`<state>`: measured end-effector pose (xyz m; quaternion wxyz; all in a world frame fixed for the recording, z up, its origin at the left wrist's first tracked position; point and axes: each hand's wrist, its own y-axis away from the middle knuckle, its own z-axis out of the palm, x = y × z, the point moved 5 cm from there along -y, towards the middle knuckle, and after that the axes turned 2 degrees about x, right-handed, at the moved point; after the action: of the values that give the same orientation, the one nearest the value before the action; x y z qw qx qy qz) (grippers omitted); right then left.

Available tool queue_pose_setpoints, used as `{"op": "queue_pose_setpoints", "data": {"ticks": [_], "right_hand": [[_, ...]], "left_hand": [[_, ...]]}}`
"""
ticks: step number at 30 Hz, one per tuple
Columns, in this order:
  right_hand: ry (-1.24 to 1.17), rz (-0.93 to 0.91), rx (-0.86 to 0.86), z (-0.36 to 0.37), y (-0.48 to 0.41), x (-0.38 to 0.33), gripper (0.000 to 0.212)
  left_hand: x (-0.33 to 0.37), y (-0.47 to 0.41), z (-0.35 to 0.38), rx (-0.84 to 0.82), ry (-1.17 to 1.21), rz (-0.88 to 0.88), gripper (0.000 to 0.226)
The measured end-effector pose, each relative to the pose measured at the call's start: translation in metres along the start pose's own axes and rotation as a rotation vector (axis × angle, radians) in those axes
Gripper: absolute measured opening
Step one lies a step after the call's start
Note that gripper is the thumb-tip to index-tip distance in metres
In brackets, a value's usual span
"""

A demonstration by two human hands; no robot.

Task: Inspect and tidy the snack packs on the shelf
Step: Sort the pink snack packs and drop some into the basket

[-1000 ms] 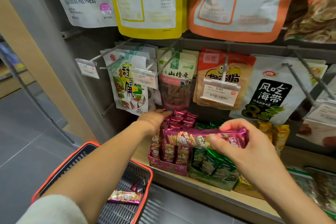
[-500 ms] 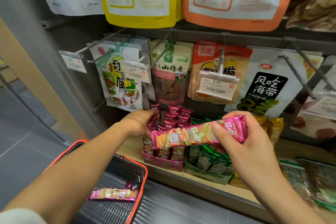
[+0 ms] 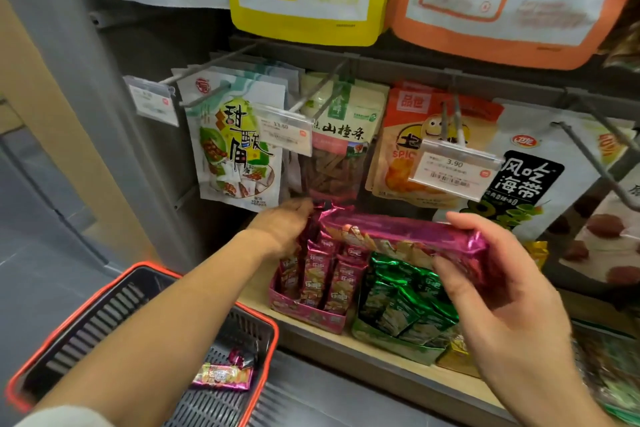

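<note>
A: Where's the pink snack pack?
B: It's held lengthwise above the display boxes on the shelf. The right hand has thumb and curled fingers pinching its right end.
A: And the left hand?
B: It's against the upright pink packs in the pink box. Its fingertips are hidden, so the grip is unclear.

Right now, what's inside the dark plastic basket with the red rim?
A shiny pink snack pack and a darker wrapper beside it. The left arm hides part of the basket floor.
</note>
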<state>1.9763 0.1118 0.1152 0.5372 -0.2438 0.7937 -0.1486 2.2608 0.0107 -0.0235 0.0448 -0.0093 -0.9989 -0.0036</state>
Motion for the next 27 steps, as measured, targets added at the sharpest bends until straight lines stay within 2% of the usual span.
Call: {"op": "queue_pose_setpoints", "data": {"ticks": [7,10,14,17,20,27], "right_hand": [[0.185,-0.294,-0.002,0.018,-0.013,-0.013,0.041],[0.247,-0.365,-0.019,0.039,-0.026,-0.011,0.04],[0.278,-0.241,-0.068,0.068,-0.047,0.006,0.048],[0.282,-0.195,-0.123,0.092,-0.067,0.014,0.05],[0.397,-0.14,-0.259,0.126,-0.086,0.026,0.046],[0.642,-0.151,-0.549,0.186,-0.118,0.063,0.028]], "left_hand": [[-0.005,0.009,0.001,0.036,0.338,-0.027,0.088],[-0.005,0.016,0.003,0.1,0.356,-0.07,0.072],[-0.002,0.031,0.002,0.234,0.355,-0.039,0.059],[0.0,0.043,0.002,0.261,0.376,0.019,0.054],[-0.003,0.051,0.001,0.263,0.384,0.017,0.051],[-0.006,0.058,0.001,0.302,0.434,-0.036,0.041]]}}
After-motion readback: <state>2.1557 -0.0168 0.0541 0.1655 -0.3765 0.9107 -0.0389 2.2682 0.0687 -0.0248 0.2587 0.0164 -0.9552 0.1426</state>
